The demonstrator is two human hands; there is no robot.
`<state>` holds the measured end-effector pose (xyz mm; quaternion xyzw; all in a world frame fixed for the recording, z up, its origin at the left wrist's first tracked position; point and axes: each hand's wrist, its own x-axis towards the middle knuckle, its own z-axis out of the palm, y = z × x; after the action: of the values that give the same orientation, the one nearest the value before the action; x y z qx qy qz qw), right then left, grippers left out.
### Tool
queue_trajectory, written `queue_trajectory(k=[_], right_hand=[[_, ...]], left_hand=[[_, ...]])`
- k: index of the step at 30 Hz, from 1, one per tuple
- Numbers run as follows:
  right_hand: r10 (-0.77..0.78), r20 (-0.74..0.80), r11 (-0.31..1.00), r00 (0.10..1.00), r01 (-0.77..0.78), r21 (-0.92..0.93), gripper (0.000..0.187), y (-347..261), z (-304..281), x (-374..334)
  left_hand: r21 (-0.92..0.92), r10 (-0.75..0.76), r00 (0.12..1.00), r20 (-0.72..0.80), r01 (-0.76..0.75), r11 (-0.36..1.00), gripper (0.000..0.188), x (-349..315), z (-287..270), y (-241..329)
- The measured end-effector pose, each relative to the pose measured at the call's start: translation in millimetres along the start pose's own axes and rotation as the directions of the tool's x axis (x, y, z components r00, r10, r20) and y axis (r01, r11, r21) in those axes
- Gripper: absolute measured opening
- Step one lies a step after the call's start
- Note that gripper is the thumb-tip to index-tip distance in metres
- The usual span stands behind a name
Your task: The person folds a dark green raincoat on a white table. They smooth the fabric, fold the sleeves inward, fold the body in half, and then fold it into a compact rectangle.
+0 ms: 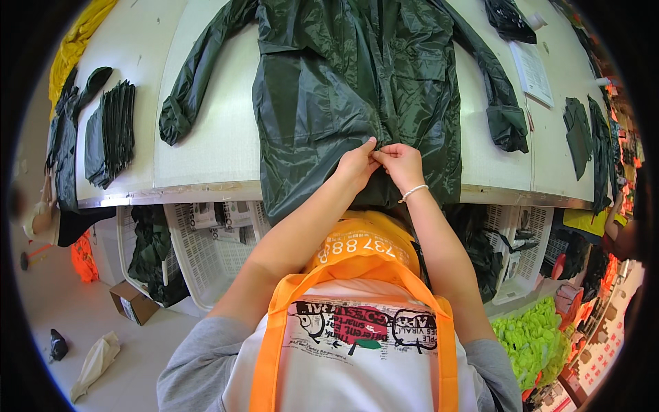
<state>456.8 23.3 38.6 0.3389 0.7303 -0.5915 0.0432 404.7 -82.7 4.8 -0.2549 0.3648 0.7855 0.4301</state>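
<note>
A dark green, shiny rain jacket [305, 103] lies spread on the white table, its sleeves out to both sides and its lower hem hanging over the near edge. Both hands meet at the front opening, low on the jacket. My left hand [357, 163] is closed, thumb and fingers pinching the edge by the zipper. Close against it, my right hand [401, 165], with a white bracelet at the wrist, pinches the same spot. The zipper [379, 127] runs up from the fingertips; its bottom end is hidden by them.
On the white table [213, 154], a stack of folded dark green pieces [110, 134] lies left; more dark pieces [578, 134] and a paper sheet [532, 72] lie right. White plastic baskets [206, 275] stand below. Bright yellow-green garments [532, 336] are piled on the right. A cardboard box [134, 302] sits on the floor.
</note>
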Motion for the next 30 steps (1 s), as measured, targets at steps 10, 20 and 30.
queue_trajectory(k=[10,20,30], right_hand=[[0.294,0.18,0.579,0.939,-0.324,0.748,0.012,8.7,-3.5,-5.2],[0.302,0.231,0.344,0.925,-0.332,0.879,0.007,19.5,4.3,-6.1],[0.316,0.024,0.417,0.949,-0.162,0.894,0.006,11.3,20.2,-19.1]], left_hand=[[-0.028,0.037,0.998,0.049,-0.035,0.999,0.022,-7.5,-3.0,-0.7],[-0.048,0.07,0.997,0.017,-0.069,0.996,0.016,-7.4,-9.0,-3.1],[-0.102,0.061,0.994,0.088,-0.052,0.993,0.015,-14.2,-8.4,-0.7]])
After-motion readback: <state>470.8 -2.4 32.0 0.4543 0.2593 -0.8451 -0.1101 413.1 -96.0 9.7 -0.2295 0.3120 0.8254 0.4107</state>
